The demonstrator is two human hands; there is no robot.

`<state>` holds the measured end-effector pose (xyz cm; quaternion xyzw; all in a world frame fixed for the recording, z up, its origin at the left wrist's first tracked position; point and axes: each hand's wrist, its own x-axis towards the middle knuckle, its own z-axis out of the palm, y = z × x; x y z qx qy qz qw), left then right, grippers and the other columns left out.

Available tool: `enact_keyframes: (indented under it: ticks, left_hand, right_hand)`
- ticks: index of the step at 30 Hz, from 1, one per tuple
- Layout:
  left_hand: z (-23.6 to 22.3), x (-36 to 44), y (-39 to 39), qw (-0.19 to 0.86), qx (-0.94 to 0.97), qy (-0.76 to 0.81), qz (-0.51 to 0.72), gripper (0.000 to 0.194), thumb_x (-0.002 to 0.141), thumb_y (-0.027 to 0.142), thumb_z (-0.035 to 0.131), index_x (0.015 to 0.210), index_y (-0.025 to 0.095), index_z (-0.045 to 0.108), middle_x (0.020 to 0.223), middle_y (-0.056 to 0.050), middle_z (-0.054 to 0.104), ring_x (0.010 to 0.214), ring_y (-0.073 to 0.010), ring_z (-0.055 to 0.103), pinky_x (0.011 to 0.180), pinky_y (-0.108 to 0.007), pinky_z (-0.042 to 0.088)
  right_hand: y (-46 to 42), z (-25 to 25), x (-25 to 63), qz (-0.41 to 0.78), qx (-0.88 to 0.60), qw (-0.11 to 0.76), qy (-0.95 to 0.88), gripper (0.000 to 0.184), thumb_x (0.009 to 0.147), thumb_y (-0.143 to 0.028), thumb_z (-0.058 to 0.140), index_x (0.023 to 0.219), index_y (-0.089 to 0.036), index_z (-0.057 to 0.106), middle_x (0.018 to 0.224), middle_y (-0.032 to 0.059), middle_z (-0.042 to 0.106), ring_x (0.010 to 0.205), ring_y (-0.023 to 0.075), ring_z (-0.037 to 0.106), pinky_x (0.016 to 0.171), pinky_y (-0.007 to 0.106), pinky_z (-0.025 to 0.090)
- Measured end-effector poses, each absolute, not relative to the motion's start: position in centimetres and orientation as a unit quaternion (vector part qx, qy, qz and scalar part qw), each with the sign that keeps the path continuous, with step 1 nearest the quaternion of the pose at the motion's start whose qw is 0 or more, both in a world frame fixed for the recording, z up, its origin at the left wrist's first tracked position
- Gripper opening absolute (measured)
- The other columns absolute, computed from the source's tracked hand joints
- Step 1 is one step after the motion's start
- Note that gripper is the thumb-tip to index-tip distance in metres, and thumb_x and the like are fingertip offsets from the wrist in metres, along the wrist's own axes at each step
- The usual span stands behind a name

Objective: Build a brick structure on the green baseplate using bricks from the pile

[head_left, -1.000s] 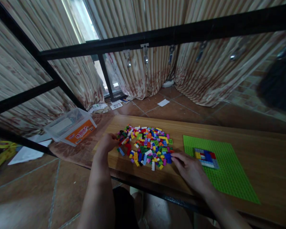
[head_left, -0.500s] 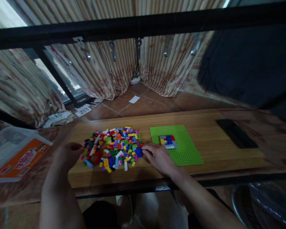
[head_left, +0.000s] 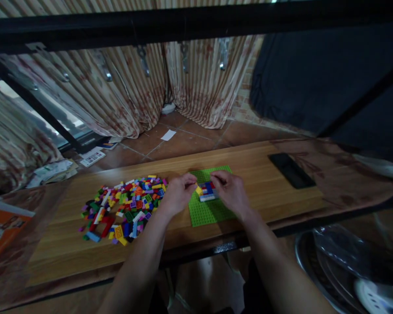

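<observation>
A small block build [head_left: 208, 197] of blue, red, yellow and pale grey toy bricks sits on the green studded baseplate [head_left: 201, 216]. My left hand [head_left: 179, 192] reaches in from the left, its thumb and fingers pinched at a yellow toy brick [head_left: 199, 190] by the build's left side. From the right, my right hand [head_left: 229, 191] has closed fingertips against the build's back right part; whatever they grip is hidden. To the left spreads a pile of mixed toy bricks [head_left: 137, 204].
A black phone-like slab [head_left: 291, 170] lies toward the right of the wooden board [head_left: 249, 161]. An orange-labelled plastic box [head_left: 6, 229] stands at far left. Beyond the board are papers [head_left: 54, 172] and curtains. A black rail crosses above.
Both hands have left the brick pile and come to the build on the baseplate, my left hand moving far to the right. The view has turned right.
</observation>
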<state>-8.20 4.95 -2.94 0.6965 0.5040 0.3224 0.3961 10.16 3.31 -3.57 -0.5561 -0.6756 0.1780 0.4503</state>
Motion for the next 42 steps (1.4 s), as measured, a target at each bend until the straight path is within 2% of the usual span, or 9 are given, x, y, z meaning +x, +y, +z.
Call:
enact_keyframes:
  ticks: [5, 10, 18, 31, 42]
  left_hand:
    - [-4.1, -6.3, 5.6, 0.366, 0.711, 0.516, 0.306, 0.013, 0.083, 0.019, 0.054, 0.091, 0.019, 0.064, 0.092, -0.004, 0.072, 0.087, -0.0153, 0.068, 0.082, -0.028, 0.053]
    - [-4.2, -5.5, 5.2, 0.300, 0.753, 0.531, 0.249, 0.018, 0.086, 0.020, 0.051, 0.089, 0.021, 0.069, 0.092, -0.001, 0.073, 0.088, -0.0155, 0.067, 0.085, -0.028, 0.050]
    - [-4.6, -4.8, 4.6, 0.250, 0.760, 0.549, 0.243, 0.021, 0.087, 0.021, 0.051, 0.091, 0.022, 0.071, 0.093, -0.002, 0.074, 0.088, -0.0164, 0.067, 0.088, -0.028, 0.049]
    - [-4.9, -4.8, 4.2, 0.282, 0.729, 0.564, 0.267, 0.021, 0.080, 0.018, 0.058, 0.097, 0.021, 0.071, 0.093, -0.003, 0.073, 0.084, -0.0163, 0.067, 0.083, -0.029, 0.051]
    - [-4.7, -4.2, 4.0, 0.298, 0.714, 0.566, 0.286, 0.032, 0.078, 0.011, 0.058, 0.107, 0.019, 0.069, 0.096, -0.004, 0.073, 0.087, -0.0162, 0.066, 0.086, -0.029, 0.052]
  right_hand:
    - [3.5, -3.3, 11.6, 0.190, -0.564, 0.476, -0.647, 0.022, 0.087, -0.026, 0.052, 0.092, -0.018, 0.071, 0.088, 0.0054, 0.073, 0.079, 0.0182, 0.067, 0.074, 0.030, 0.051]
    - [3.4, -3.0, 11.6, 0.187, -0.570, 0.467, -0.650, 0.022, 0.087, -0.025, 0.051, 0.091, -0.019, 0.071, 0.086, 0.0048, 0.073, 0.077, 0.0177, 0.066, 0.074, 0.031, 0.051]
    - [3.4, -2.9, 11.5, 0.185, -0.568, 0.460, -0.657, 0.022, 0.086, -0.024, 0.051, 0.091, -0.018, 0.071, 0.087, 0.0056, 0.073, 0.077, 0.0182, 0.067, 0.074, 0.031, 0.051]
    - [3.5, -3.5, 11.6, 0.174, -0.580, 0.436, -0.666, 0.020, 0.086, -0.025, 0.052, 0.088, -0.018, 0.071, 0.082, 0.0046, 0.073, 0.072, 0.0178, 0.066, 0.069, 0.030, 0.050]
    - [3.5, -3.8, 11.5, 0.182, -0.578, 0.416, -0.678, 0.021, 0.086, -0.023, 0.051, 0.089, -0.019, 0.071, 0.084, 0.0045, 0.072, 0.075, 0.0192, 0.067, 0.071, 0.032, 0.050]
